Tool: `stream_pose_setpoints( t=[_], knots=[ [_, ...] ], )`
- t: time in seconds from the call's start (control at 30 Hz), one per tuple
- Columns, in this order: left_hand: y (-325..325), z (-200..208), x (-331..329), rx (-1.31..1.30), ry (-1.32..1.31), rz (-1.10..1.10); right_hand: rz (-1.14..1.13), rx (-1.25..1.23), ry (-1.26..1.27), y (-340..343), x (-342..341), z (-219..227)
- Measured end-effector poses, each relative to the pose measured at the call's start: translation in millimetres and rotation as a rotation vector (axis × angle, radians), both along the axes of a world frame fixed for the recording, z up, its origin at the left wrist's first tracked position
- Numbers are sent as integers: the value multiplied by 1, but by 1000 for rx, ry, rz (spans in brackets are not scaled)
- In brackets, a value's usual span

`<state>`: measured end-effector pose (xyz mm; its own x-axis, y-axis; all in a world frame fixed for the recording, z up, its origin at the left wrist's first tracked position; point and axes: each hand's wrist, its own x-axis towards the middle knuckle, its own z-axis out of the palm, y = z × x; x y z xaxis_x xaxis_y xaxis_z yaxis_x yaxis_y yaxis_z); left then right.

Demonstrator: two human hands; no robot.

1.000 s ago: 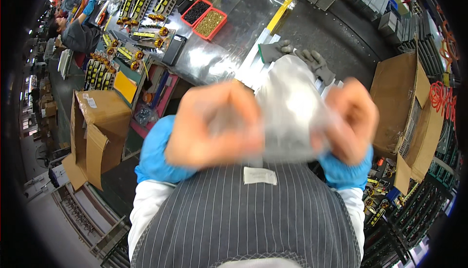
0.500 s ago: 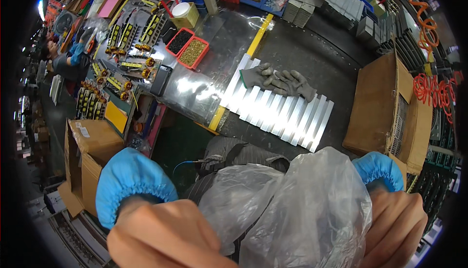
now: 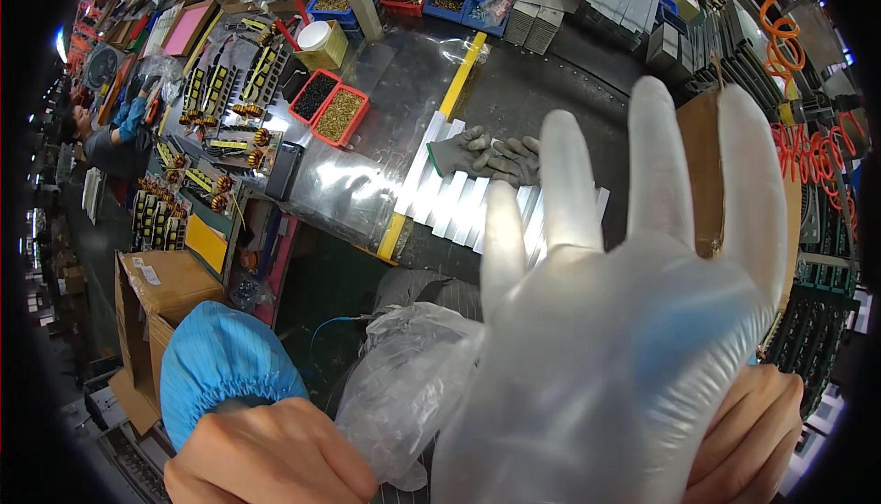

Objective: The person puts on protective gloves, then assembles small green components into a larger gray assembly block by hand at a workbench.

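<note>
A clear plastic glove (image 3: pixel 596 348), puffed out with its fingers spread upward, fills the lower right. Against its right edge my right hand (image 3: pixel 748 431) is closed on it; the fingertips are hidden behind the glove. My left hand (image 3: pixel 266 454) is curled shut at the lower left, its fingers turned under, so what they grip is hidden. Crumpled clear plastic (image 3: pixel 404 376) lies between my left hand and the puffed glove. Both hands are bare, with blue sleeve covers (image 3: pixel 225 353) on the forearms. The glove's cuff is out of view.
Grey work gloves (image 3: pixel 491 157) lie on a row of silver metal strips (image 3: pixel 450 206) on the bench. Red trays (image 3: pixel 340 117) hold small parts. Cardboard boxes (image 3: pixel 170 284) stand left and right. Circuit boards (image 3: pixel 211 91) fill the left bench, where another person (image 3: pixel 115 137) sits.
The limp, wrinkled plastic between my hands has swelled into a glove shape with its fingers standing up. My left hand has moved left and slightly down. The bench view has shifted a little left.
</note>
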<state>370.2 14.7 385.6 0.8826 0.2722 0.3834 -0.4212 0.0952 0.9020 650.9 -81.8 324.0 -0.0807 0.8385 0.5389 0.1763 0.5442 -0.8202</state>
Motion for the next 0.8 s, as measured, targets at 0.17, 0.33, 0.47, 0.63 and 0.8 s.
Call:
stream_pose_setpoints(
  t=[0.17, 0.33, 0.47, 0.63, 0.8],
  knots=[
    [7, -56, 7, 391, 292, 381, -282, -71, -127, -6, -3, -55],
    [18, -181, 34, 402, 448, 841, -325, -534, 140, 9, -14, -149],
    [29, -240, 50, 379, 535, 952, -496, -191, -254, 19, -33, -180],
    [18, -250, 64, 525, 464, 924, -247, -114, -414, 31, -60, -203],
    [-7, -256, 80, 699, 357, 885, 77, -365, -227, 58, -63, -277]
  ],
)
